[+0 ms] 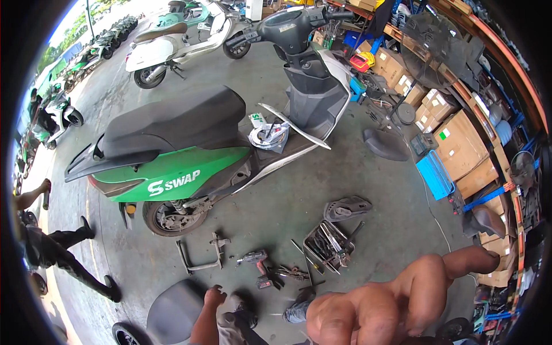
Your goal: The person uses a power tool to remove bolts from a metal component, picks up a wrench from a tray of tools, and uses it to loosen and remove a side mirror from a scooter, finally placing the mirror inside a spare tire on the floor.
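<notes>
Left fingers (215,295) curl beside the dark seat (173,313), right fingers (376,310) bend; cannot tell either's grip.

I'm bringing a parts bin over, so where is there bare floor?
Bare floor lies right of the dark plastic part, short of the blue box, and between the green scooter and white scooter. It is crowded ahead of your left hand: metal frame, cordless drill, filled tool tray.
</notes>
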{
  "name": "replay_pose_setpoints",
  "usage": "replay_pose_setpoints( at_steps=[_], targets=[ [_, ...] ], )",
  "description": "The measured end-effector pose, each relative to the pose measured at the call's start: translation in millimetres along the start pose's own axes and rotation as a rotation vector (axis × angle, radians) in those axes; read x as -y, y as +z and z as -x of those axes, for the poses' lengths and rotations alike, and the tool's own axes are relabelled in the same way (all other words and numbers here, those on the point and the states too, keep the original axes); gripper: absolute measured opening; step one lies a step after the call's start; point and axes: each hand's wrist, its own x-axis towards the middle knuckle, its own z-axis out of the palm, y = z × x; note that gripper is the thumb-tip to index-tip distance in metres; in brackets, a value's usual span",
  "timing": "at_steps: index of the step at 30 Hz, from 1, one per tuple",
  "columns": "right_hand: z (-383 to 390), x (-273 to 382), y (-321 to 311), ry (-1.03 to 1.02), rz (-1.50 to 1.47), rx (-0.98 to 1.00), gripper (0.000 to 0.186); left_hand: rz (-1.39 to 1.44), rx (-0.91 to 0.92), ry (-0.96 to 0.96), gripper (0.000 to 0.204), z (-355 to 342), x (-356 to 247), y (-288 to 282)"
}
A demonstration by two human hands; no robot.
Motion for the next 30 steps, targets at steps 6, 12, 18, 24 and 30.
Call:
replay_pose_setpoints(
  at_steps=[6, 12, 18, 24, 30],
  targets=[
    [-117, -5, 131, 0.086, 0.012, -0.062, 0.068, 0.355, -0.409, -0.399, 0.036, 219, 112, -92],
    [-146, -36, 211, 0.185, -0.029, 0.071, 0.064, 0.743, -0.243, -0.684, 0.032, 378, 179, -26],
    [-143, -76, 281, 0.188, -0.026, 0.176, 0.058, 0.734, 0.088, -0.675, 0.041, 452, 199, 69],
    [-141, -151, 319, 0.18, -0.193, 0.365, 0.056, 1.008, 0.006, -0.774, 0.04, 483, 200, 38],
    [-147, -257, 222, 0.097, 0.623, 0.257, 0.086, 1.433, -0.53, -0.62, 0.038, 471, 194, -89]
  ],
)
